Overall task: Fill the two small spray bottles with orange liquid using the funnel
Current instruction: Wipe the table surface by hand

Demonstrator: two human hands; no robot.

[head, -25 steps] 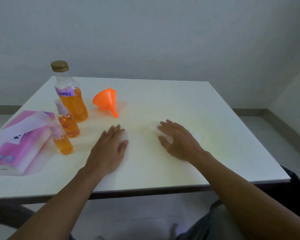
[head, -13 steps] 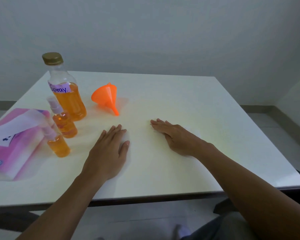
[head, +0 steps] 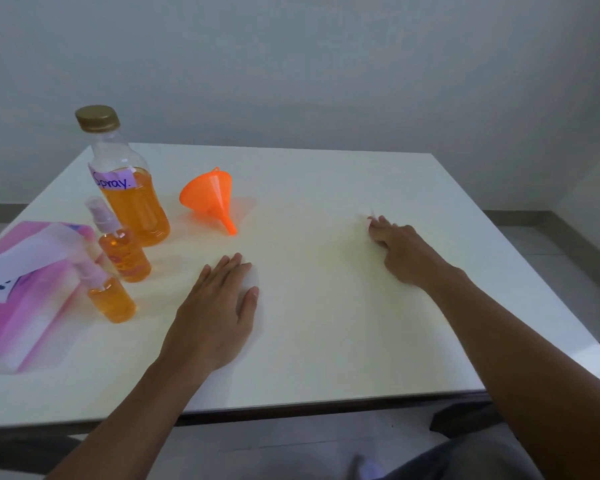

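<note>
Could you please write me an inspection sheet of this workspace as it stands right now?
Surface: white table, no spill visible.
Job's things: big bottle labelled "Spray", gold cap on, partly full of orange liquid; two small spray bottles, far one and near one, both upright, holding orange liquid, spray tops on; orange funnel lying on its side, spout toward the person.
Clutter: pink tissue pack at the left edge.
Grippers: left hand flat on the table, empty; right hand on the table, fingers curled, blurred, something small and white at its fingertips.
Cables: nothing seen.
Surroundings: plain grey wall, floor beyond the table.
</note>
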